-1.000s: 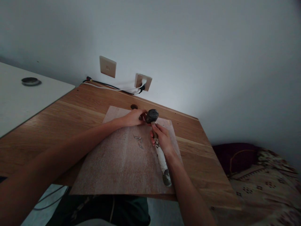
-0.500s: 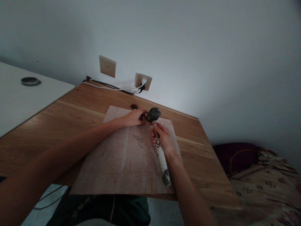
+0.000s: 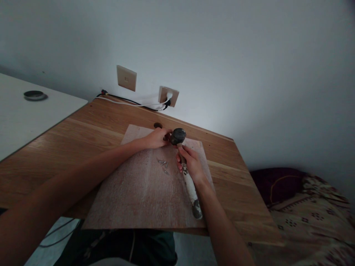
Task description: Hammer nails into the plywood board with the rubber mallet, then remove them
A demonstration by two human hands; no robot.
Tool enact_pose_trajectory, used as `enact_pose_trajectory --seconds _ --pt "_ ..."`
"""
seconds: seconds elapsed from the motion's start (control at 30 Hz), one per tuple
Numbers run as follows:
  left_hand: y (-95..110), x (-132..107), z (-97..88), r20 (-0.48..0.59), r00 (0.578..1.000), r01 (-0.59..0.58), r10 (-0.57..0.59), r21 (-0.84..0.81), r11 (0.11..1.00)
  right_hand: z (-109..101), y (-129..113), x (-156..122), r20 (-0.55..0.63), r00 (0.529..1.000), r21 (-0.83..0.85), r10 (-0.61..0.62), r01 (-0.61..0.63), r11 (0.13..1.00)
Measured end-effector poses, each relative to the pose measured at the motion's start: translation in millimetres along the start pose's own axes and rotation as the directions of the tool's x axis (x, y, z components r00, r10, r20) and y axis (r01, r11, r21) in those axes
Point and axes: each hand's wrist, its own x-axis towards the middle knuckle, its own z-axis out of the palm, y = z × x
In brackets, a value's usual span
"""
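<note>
A thin plywood board [image 3: 144, 192] lies on the wooden desk [image 3: 91, 129]. My right hand [image 3: 191, 164] grips the pale handle of a hammer [image 3: 190, 186], whose dark head sits low over the board's far edge. My left hand [image 3: 156, 138] rests on the board right beside the hammer head, fingertips pinched together; what they pinch is too small to make out. Several loose nails [image 3: 163, 164] lie on the board between my hands.
A white table [image 3: 24, 118] with a round dark cap [image 3: 35, 95] adjoins the desk on the left. A wall switch [image 3: 127, 78] and a socket [image 3: 168, 96] with white cables sit behind the desk. A patterned cushion [image 3: 310, 218] lies at the lower right.
The hammer head rose a little half a second ago and has come back down beside my left fingertips. My left hand stayed put.
</note>
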Motion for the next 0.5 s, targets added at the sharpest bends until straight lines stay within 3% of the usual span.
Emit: enact_pose_trajectory --seconds 0.13,0.27,0.33,0.4,0.43,0.5 --pt "-1 1 -1.4 0.020 1.000 -0.010 0.010 -0.005 1.000 0 1 0 0.000 1.000 -0.009 0.005 -0.005 1.000" --pt "12 3 -25.1 0.033 0.999 0.009 -0.013 0.123 0.992 -1 1 -1 -0.020 1.000 0.004 -0.001 0.002 1.000" --pt "25 1 -41.4 0.185 0.983 -0.022 -0.009 0.163 0.986 -2 0 -1 -0.043 0.999 0.021 -0.017 0.018 1.000" --pt "41 -2 -52.3 0.469 0.883 -0.065 0.006 0.109 0.992 -3 -1 -1 -0.069 0.997 0.035 -0.033 0.035 0.999" --pt "48 -5 -54.0 0.539 0.842 -0.076 0.007 0.107 0.991 -4 -1 -1 -0.080 0.996 0.040 -0.039 0.043 0.998" --pt "57 -11 -50.1 0.571 0.821 -0.111 0.008 0.146 0.983 -4 -1 -1 -0.093 0.995 0.050 -0.044 0.049 0.998"
